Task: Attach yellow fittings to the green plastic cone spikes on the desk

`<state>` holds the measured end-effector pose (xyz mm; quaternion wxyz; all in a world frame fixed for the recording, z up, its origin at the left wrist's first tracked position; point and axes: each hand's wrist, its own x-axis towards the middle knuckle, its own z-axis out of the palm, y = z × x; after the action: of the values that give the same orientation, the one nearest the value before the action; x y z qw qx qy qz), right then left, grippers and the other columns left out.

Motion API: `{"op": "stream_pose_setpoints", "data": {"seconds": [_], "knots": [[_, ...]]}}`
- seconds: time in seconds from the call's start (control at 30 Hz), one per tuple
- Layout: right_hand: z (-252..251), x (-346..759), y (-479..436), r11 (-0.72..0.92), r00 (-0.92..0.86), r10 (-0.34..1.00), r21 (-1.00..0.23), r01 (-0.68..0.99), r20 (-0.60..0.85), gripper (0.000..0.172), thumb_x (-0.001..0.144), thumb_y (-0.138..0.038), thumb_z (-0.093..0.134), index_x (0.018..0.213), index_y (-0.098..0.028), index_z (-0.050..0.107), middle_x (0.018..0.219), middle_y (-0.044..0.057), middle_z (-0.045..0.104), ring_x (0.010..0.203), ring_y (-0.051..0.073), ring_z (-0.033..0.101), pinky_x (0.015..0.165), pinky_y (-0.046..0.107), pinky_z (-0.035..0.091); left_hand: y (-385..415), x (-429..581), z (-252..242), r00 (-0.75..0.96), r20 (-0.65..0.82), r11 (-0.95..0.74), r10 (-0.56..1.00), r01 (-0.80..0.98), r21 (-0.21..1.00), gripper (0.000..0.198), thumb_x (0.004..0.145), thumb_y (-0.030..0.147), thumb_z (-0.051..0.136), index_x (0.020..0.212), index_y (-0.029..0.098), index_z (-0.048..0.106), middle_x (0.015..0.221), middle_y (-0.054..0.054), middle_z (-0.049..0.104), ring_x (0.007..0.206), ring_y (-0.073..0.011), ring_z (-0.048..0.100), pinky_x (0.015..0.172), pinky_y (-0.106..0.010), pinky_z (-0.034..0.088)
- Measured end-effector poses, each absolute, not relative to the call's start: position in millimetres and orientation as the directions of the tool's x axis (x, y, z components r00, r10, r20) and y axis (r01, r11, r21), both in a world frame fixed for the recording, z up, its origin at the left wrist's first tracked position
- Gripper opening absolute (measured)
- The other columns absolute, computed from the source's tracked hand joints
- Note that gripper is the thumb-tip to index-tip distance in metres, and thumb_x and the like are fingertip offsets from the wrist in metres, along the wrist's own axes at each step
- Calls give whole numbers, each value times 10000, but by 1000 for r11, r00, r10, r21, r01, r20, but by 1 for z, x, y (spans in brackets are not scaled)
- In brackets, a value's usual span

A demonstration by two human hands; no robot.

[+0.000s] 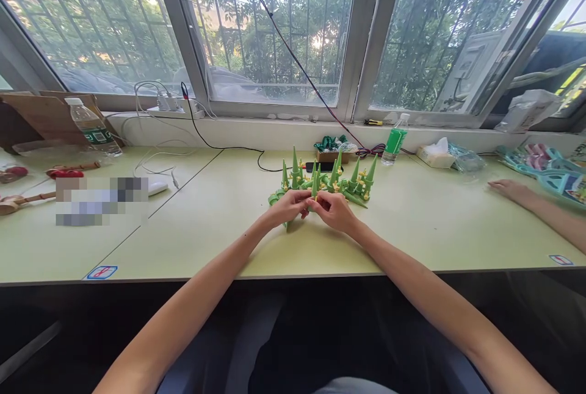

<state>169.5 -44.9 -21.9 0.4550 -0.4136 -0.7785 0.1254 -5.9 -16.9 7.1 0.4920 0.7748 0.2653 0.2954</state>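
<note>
My left hand and my right hand meet over the pale green table, fingers pinched together on a small green toy piece with a yellow tip. Just behind my hands stands a cluster of green cone-shaped toy pieces with yellow parts, several upright with pointed tips. More green pieces lie under my left hand, partly hidden.
A green bottle and a small box of green items stand by the window sill. A clear water bottle, white cables and wooden toys lie at left. Another person's hand rests on the table at right, near tissues and teal packages.
</note>
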Motion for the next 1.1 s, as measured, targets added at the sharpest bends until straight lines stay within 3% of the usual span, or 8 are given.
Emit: {"op": "stream_pose_setpoints", "data": {"seconds": [0.5,0.8,0.97,1.1], "knots": [[-19,171,-49,656,-327,742,-532,536,585,385,938,-425,496,649,-200,377,554,-62,365,517,82,300,523,234,266,-12,-12,1,704,152,-373,694,171,912,269,847,410,552,778,152,578,760,-4,562,604,-83,521,565,-208,454],[-18,172,-43,586,-228,766,-507,632,601,411,946,-464,471,646,-201,373,551,-52,389,520,90,317,536,232,262,-7,-4,-5,587,280,-450,760,163,878,325,853,452,551,710,181,442,584,47,440,495,-79,481,455,-196,374],[-14,178,-44,473,-111,768,-443,762,630,431,988,-444,382,637,-200,437,531,-23,442,503,110,369,548,247,262,-2,0,-11,444,496,-652,747,342,676,228,848,368,582,749,168,537,753,-7,525,606,-92,498,566,-222,441],[-10,183,-46,374,-110,785,-326,868,609,377,975,-367,407,661,-192,519,569,17,545,508,129,434,547,262,252,-3,1,-12,503,518,-720,692,428,547,209,840,345,607,738,167,564,732,-9,535,614,-106,484,586,-237,418]]}}
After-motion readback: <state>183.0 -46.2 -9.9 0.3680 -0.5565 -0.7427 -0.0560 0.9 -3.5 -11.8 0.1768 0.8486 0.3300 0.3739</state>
